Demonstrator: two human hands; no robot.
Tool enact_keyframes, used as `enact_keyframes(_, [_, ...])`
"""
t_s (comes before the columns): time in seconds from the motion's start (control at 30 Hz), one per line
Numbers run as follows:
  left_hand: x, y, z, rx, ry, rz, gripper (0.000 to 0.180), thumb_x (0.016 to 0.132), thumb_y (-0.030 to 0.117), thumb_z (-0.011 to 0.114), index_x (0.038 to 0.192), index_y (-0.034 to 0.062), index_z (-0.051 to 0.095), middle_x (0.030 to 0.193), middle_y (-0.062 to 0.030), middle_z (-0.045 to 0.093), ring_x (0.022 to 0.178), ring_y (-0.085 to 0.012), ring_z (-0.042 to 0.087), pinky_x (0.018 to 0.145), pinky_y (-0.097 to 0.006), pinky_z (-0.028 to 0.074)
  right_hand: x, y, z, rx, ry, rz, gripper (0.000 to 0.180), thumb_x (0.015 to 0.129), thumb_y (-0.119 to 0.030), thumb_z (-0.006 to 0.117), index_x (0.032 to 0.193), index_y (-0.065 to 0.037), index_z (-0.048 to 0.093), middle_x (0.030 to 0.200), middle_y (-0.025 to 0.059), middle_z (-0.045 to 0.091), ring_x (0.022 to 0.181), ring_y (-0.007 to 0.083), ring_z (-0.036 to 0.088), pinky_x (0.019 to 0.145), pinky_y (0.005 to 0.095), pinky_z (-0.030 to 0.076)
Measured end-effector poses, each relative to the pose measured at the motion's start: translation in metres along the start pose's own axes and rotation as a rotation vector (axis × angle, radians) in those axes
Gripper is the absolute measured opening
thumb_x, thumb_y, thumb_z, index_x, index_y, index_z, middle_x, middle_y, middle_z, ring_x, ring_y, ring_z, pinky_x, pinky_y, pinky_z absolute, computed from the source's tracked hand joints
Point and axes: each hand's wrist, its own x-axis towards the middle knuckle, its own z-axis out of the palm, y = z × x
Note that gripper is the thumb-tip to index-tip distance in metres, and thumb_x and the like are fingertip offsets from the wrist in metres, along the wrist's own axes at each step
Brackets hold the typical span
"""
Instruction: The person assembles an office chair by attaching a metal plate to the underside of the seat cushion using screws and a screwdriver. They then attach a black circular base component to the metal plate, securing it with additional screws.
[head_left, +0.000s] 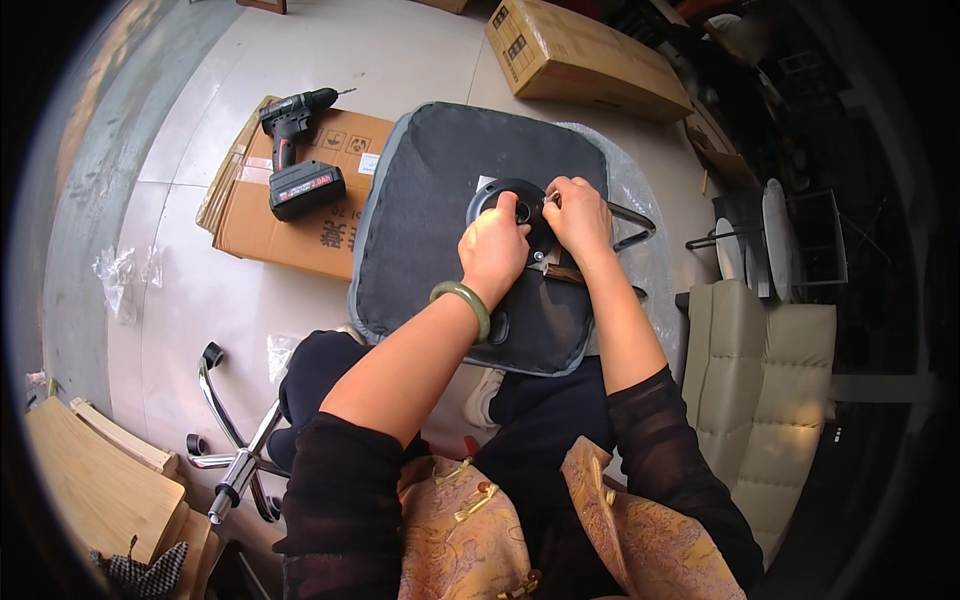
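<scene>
A chair seat (430, 230) lies upside down in front of me, its dark fabric underside facing up. On it sits a round black mounting plate (487, 202) with a hole near its middle. My left hand (493, 248) is closed at the plate's near left side, thumb raised beside the hole. At the plate's right edge, my right hand (580, 218) pinches a small metal piece (552, 198), mostly hidden by the fingers. Just below the plate, a bolt head (538, 256) shows. A bent metal lever (632, 228) sticks out past the seat's right edge.
A cordless drill (293, 150) stands on a flat cardboard box (285, 235) to the left. Another carton (590, 65) is at the back. A chrome chair base (240, 460) with casters lies lower left. Beige cushions (760, 400) are at right, wooden boards (105, 480) at lower left.
</scene>
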Motion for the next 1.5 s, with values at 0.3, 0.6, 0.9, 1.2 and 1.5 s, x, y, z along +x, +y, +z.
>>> enact_keyframes(0.3, [0.001, 0.0, 0.0, 0.012, -0.028, 0.019, 0.039, 0.084, 0.019, 0.067, 0.119, 0.011, 0.054, 0.096, -0.0166, 0.069, 0.092, -0.0376, 0.065, 0.079, -0.046, 0.051, 0.01, -0.001, -0.005, -0.142, -0.084, -0.107, 0.014, 0.079, -0.017, 0.064, 0.087, -0.006, 0.065, 0.094, 0.0144, 0.065, 0.086, 0.0367, 0.065, 0.074, 0.0464, 0.053])
enact_keyframes(0.6, [0.0, -0.001, -0.001, 0.008, -0.029, 0.02, 0.038, 0.084, 0.022, 0.068, 0.118, 0.0123, 0.053, 0.1, -0.0165, 0.068, 0.096, -0.0379, 0.064, 0.081, -0.046, 0.05, 0.014, 0.003, -0.014, -0.133, -0.131, -0.294, 0.009, 0.079, -0.011, 0.066, 0.087, -0.008, 0.062, 0.091, 0.0155, 0.064, 0.084, 0.0362, 0.067, 0.07, 0.0467, 0.054])
enact_keyframes(0.9, [-0.001, -0.001, 0.0, 0.038, 0.012, 0.04, 0.04, 0.084, 0.023, 0.068, 0.119, 0.0115, 0.054, 0.099, -0.0174, 0.068, 0.094, -0.0379, 0.065, 0.079, -0.047, 0.051, 0.014, 0.005, -0.01, -0.319, -0.12, -0.427, 0.012, 0.083, -0.012, 0.056, 0.094, -0.01, 0.058, 0.096, 0.0173, 0.056, 0.073, 0.0347, 0.067, 0.062, 0.0454, 0.055])
enact_keyframes(1.2, [-0.001, -0.001, 0.0, 0.019, -0.02, 0.016, 0.039, 0.083, 0.022, 0.069, 0.117, 0.012, 0.054, 0.104, -0.0159, 0.067, 0.1, -0.0377, 0.063, 0.083, -0.046, 0.05, 0.013, 0.011, -0.013, -0.315, -0.12, -0.508, 0.009, 0.082, -0.015, 0.06, 0.088, -0.009, 0.061, 0.098, 0.017, 0.055, 0.07, 0.035, 0.067, 0.06, 0.045, 0.056])
enact_keyframes(1.5, [0.0, -0.003, 0.001, 0.028, -0.003, 0.043, 0.04, 0.083, 0.022, 0.068, 0.119, 0.0118, 0.054, 0.102, -0.0173, 0.068, 0.097, -0.038, 0.064, 0.081, -0.047, 0.051, 0.02, 0.023, -0.015, -0.269, -0.174, -0.526, 0.017, 0.082, -0.015, 0.061, 0.098, -0.011, 0.057, 0.103, 0.0161, 0.054, 0.077, 0.0366, 0.066, 0.065, 0.0465, 0.054])
